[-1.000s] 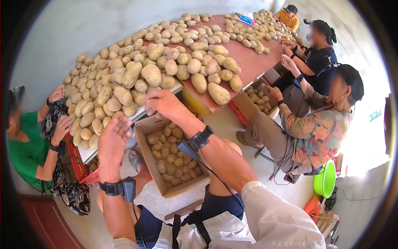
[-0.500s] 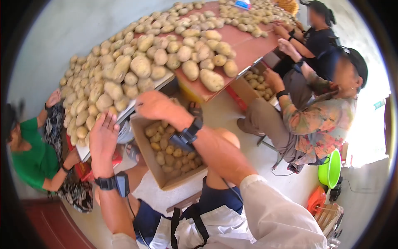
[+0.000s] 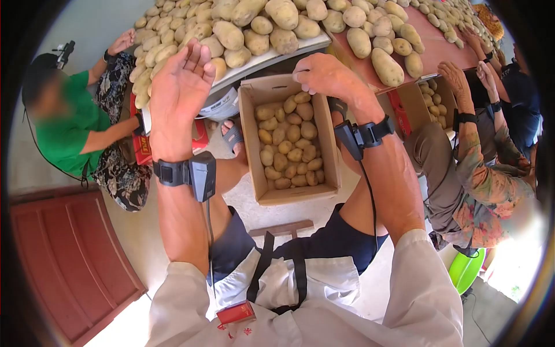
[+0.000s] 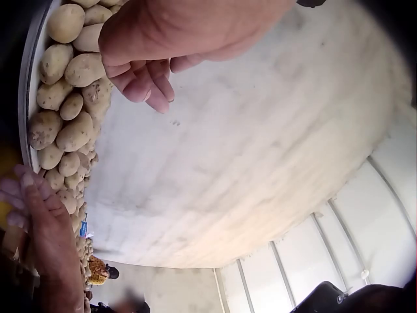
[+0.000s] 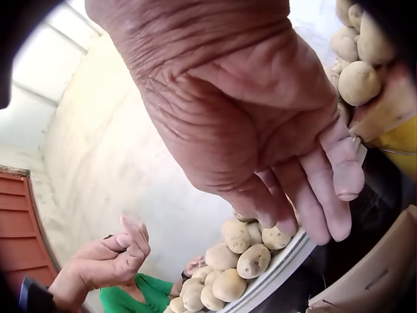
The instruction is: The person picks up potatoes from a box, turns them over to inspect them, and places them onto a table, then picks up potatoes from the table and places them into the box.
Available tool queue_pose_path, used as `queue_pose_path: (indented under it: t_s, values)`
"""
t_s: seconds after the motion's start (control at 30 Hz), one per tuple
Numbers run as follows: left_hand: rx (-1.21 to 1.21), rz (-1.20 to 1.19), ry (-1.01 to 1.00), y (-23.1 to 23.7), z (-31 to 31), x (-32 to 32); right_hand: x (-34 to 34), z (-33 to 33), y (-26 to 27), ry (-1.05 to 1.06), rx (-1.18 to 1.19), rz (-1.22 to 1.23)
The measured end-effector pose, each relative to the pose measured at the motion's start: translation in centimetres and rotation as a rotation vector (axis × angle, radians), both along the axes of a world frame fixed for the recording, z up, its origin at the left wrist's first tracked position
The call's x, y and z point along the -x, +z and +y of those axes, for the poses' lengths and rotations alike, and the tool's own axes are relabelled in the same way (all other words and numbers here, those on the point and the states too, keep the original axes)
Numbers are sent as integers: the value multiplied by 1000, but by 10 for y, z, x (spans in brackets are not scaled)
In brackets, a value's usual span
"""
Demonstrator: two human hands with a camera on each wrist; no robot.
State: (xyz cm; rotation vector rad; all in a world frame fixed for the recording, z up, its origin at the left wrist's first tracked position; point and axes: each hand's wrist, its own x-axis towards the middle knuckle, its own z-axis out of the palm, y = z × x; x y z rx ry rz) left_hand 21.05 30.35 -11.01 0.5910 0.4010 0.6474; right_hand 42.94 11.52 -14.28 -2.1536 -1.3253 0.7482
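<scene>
Potatoes (image 3: 229,36) lie heaped along the table edge at the top of the head view. My left hand (image 3: 182,87) is raised in front of the heap, palm turned inward, fingers loosely bent and holding nothing. Over the far rim of a cardboard box (image 3: 260,194) hangs my right hand (image 3: 332,78), empty. In the right wrist view the fingers of my right hand (image 5: 260,124) are relaxed, beside the table edge. The left wrist view shows my left hand (image 4: 176,45) near the potatoes (image 4: 75,130). More potatoes (image 3: 293,133) lie inside the box between the knees.
A person in green (image 3: 75,124) sits at the left, and people at the right sit by another box (image 3: 413,104) of potatoes. A white bucket (image 3: 222,104) stands under the table. A green basin (image 3: 465,270) is at the lower right, a red door (image 3: 75,260) at the lower left.
The head view has tilted down and turned, so the box and table appear shifted right. My hands remain raised and empty, with the right hand now above the box's far rim.
</scene>
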Motion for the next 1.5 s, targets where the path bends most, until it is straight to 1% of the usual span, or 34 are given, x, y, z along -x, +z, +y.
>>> queue_pose_path:
  t_s: [0.07, 0.1, 0.13, 0.17, 0.23, 0.3, 0.37, 0.43, 0.47, 0.5, 0.53, 0.57, 0.6, 0.63, 0.67, 0.7, 0.77, 0.83, 0.87, 0.9, 0.93, 0.97, 1.0, 1.03, 1.07, 1.1, 1.13, 1.17, 1.2, 1.23, 1.3, 1.37, 1.43, 1.5]
  values:
    - [1, -15, -11, -2, -2, -3, 2, 0, -9, -2, 52, 3]
    - [-10, -31, -26, -3, -3, -3, 1, 0, -21, 25, 53, -38]
    - [-23, -80, -84, -4, -3, -2, 0, 0, -32, 55, 55, -77]
    - [-9, -80, -74, -5, -3, -3, -1, 0, -38, 65, 69, -76]
    - [-23, -80, -44, -5, -5, -6, 0, -5, -50, 146, 174, -85]
    - [-15, -100, -37, 7, -15, -11, -2, -11, -69, 159, 191, -94]
    - [17, 30, 114, 21, -29, -15, -7, -10, -88, 172, 199, -114]
    - [6, 23, 113, 18, -25, -13, -10, -8, -117, 124, 272, -193]
    - [-10, 24, 102, 16, -23, -13, -16, -2, -142, 129, 276, -194]
    - [-8, 24, 105, 15, -23, -12, -27, 8, -172, 221, 404, -279]
    - [8, 28, 108, 16, -24, -12, -34, 16, -188, 313, 532, -363]
    - [23, 31, 112, 17, -24, -11, -32, 21, -190, 316, 534, -364]
    - [22, 31, 118, 17, -23, -10, -28, 28, -195, 252, 521, -347]
    - [70, 23, 83, 17, -24, -8, -23, 36, -199, 190, 506, -329]
    - [119, 18, 50, 15, -22, -5, -22, 45, -206, 200, 504, -326]
    - [118, 22, 59, 11, -19, -1, -20, 55, -214, 175, 537, -357]
    - [-16, -128, -96, 4, -13, 5, -21, 68, -230, 156, 569, -385]
    - [-19, -115, -84, 5, -14, 8, -26, 78, -247, 145, 641, -387]
    - [-23, -106, -81, 6, -16, 9, -25, 82, -252, 148, 636, -384]
    - [-24, -101, -79, 6, -19, 10, -22, 84, -258, 155, 571, -436]
    - [-112, -232, -144, 5, -24, 12, -20, 84, -263, 161, 509, -486]
    - [-197, -363, -212, 4, -29, 11, -19, 85, -270, 159, 513, -478]
    - [-42, -133, 35, 10, -36, 5, -15, 85, -279, 209, 549, -552]
    - [-36, -127, 23, 6, -36, 5, -12, 85, -285, 258, 583, -628]
    - [-156, -213, -112, 3, -32, 5, -9, 92, -286, 252, 580, -630]
    - [-279, -298, -245, 3, -29, 5, -7, 100, -286, 285, 661, -712]
    - [-280, -296, -248, 2, -31, 3, -2, 104, -287, 322, 747, -787]
    - [-140, -212, -150, 4, -36, 1, 0, 107, -281, 320, 745, -785]
    - [0, -129, -50, 5, -37, -1, 1, 110, -275, 380, 766, -819]
    - [1, -128, -50, 7, -33, -1, 3, 111, -269, 441, 789, -852]
    - [132, 12, -169, 14, -22, -1, 3, 109, -274, 470, 796, -867]
    - [96, 1, -163, 12, -20, 2, -2, 108, -282, 499, 805, -888]
    - [20, -18, -151, 9, -19, 5, -11, 107, -293, 458, 724, -820]
    - [-55, -36, -146, 6, -19, 7, -13, 105, -297, 462, 734, -811]
